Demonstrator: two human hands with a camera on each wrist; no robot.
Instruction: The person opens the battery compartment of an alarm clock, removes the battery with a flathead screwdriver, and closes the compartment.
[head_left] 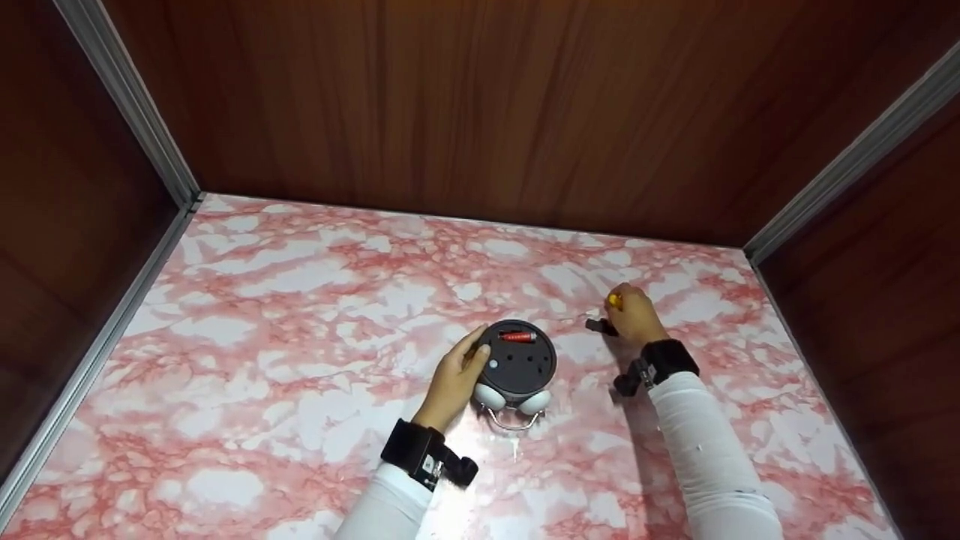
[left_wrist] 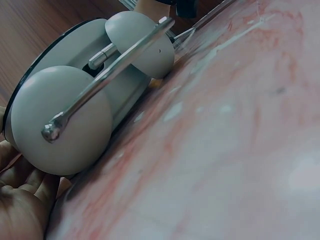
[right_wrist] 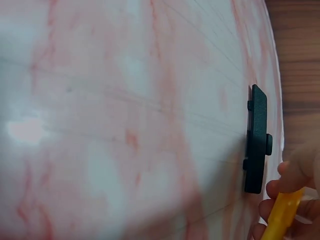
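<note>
A twin-bell alarm clock (head_left: 519, 375) lies with its black back facing up and its white bells (left_wrist: 62, 120) and metal handle (left_wrist: 107, 70) toward me. A red battery (head_left: 517, 337) sits in the open slot on its back. My left hand (head_left: 454, 379) grips the clock's left side, thumb over the rim. Off to the right, my right hand (head_left: 636, 316) holds a yellow piece (right_wrist: 284, 215), smooth and elongated; its full shape is hidden in the fingers. Beside that hand a small black battery cover (right_wrist: 256, 142) lies on the table.
The red-and-white marbled tabletop (head_left: 277, 345) spreads around the clock. Dark wood panels (head_left: 465, 112) stand at the back and both sides, joined by metal corner strips (head_left: 142, 97). Each wrist wears a black camera mount (head_left: 671, 360).
</note>
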